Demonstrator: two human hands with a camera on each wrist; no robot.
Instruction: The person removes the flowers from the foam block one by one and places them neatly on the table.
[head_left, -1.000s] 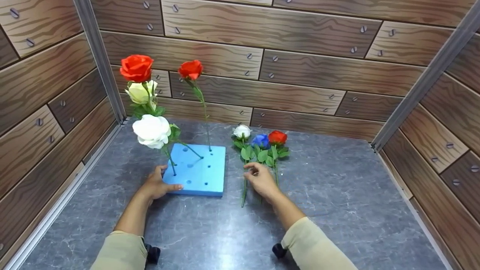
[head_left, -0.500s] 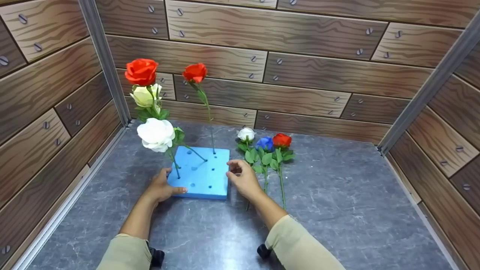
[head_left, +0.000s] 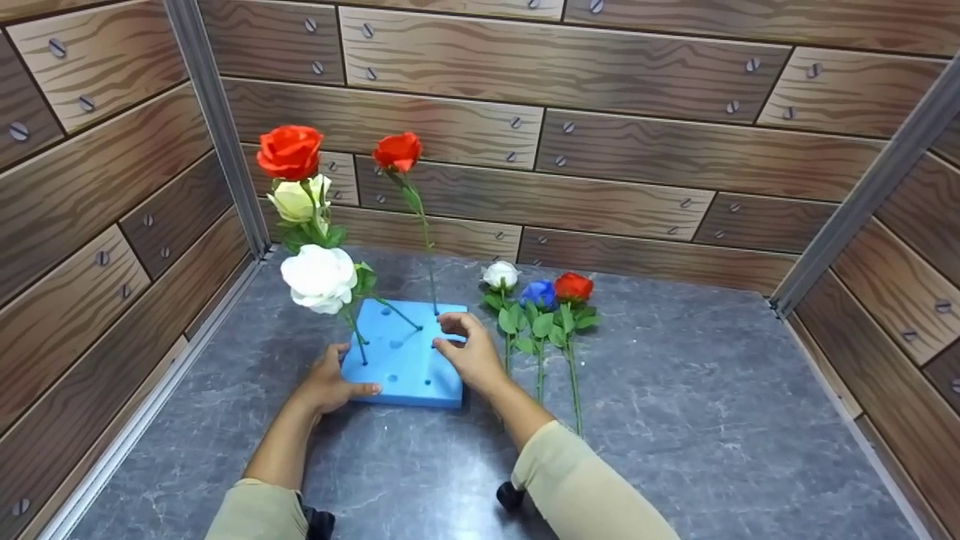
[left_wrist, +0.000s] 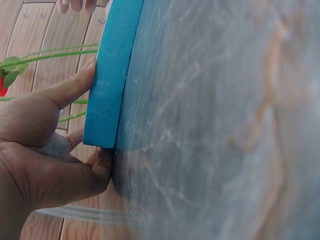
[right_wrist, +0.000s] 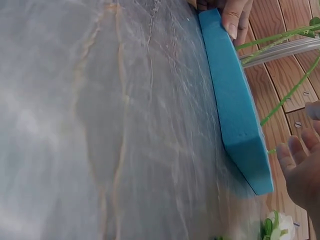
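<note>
A light-blue foam block (head_left: 409,364) with holes lies on the table. Along its left side, my left hand (head_left: 330,384) grips it, thumb on the top face and fingers curled at the side. Over the block's right part hovers my right hand (head_left: 471,352), its fingers bent and parted around nothing. Close to those fingertips rises the stem of a red rose (head_left: 397,152); whether they touch it I cannot tell. From the block's left part stand another red rose (head_left: 289,152), a pale yellow rose (head_left: 294,201) and a leaning white rose (head_left: 319,278).
Right of the block, three flowers lie on the grey marbled table (head_left: 675,390): a white rose (head_left: 500,274), a blue rose (head_left: 538,294) and a red rose (head_left: 574,286). Wood-patterned walls (head_left: 630,180) close off the back and both sides.
My right hand has moved left, from beside the lying flowers to above the block's right part. My left hand keeps its grip on the block. The whole view has shifted slightly.
</note>
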